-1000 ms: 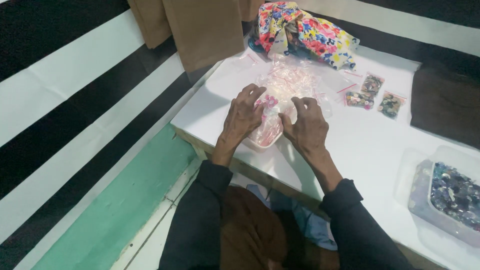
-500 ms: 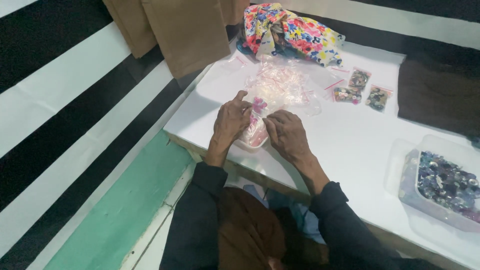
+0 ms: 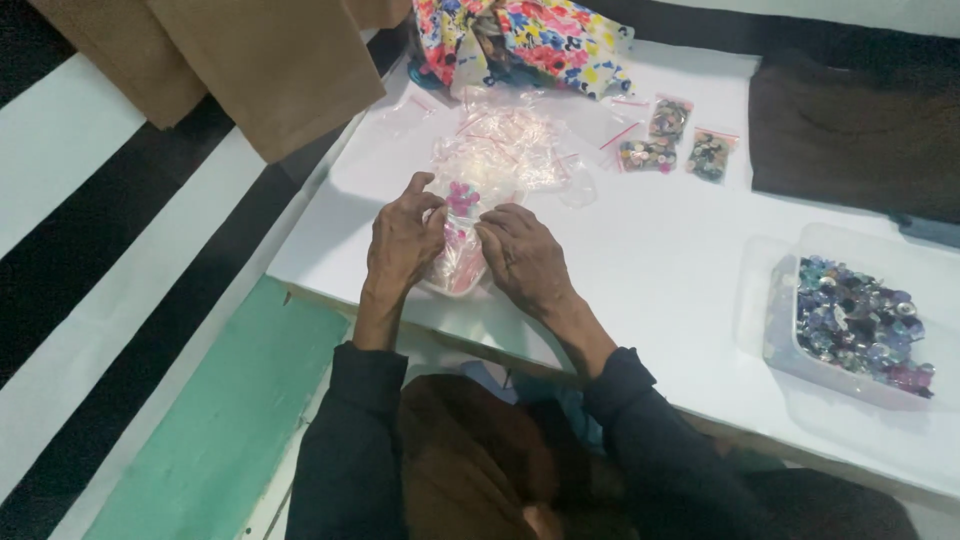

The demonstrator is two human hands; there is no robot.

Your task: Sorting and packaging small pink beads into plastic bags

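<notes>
My left hand (image 3: 402, 243) and my right hand (image 3: 523, 258) rest on the near edge of a white table (image 3: 650, 260). Between them they grip a small clear plastic bag (image 3: 458, 255) filled with pink buttons. Both sets of fingers pinch the bag's upper part, where a few bright pink pieces show. Just beyond the hands lies a heap of empty clear zip bags with red strips (image 3: 505, 145).
Three small filled zip bags (image 3: 672, 140) lie further back. A clear tub of mixed dark and coloured buttons (image 3: 855, 320) stands at the right. A floral cloth (image 3: 525, 40), brown fabric (image 3: 270, 70) and a dark brown cloth (image 3: 850, 130) border the table's far side.
The camera has shifted, so the table sits lower-right in view. Both hands stay on the pink bag, with the fingers pinched closer together at its top.
</notes>
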